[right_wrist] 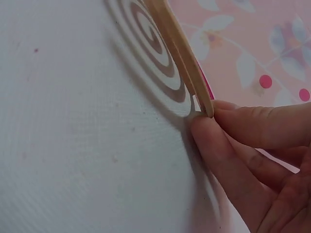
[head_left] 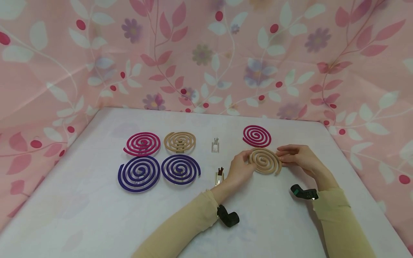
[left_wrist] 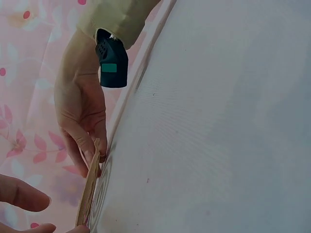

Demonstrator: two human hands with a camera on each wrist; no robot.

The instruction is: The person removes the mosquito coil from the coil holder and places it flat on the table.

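Observation:
Both hands hold a tan mosquito coil (head_left: 263,161) flat, slightly above the white table. My left hand (head_left: 240,170) grips its left edge, with fingertips at the rim. On the opposite side, my right hand (head_left: 300,159) pinches the edge; in the right wrist view the coil (right_wrist: 181,48) is seen edge-on, its end between thumb (right_wrist: 262,127) and finger. Its spiral shadow falls on the cloth. Just behind it lies a pink coil (head_left: 256,135). A small metal coil stand (head_left: 219,178) is beside my left wrist, partly hidden by it.
At left, a pink coil (head_left: 143,142), a tan coil (head_left: 180,140) and two purple coils (head_left: 141,171) sit close together, on stands where visible. Another small metal stand (head_left: 215,146) lies mid-table. Floral cloth (head_left: 206,53) hangs behind the table and along its sides.

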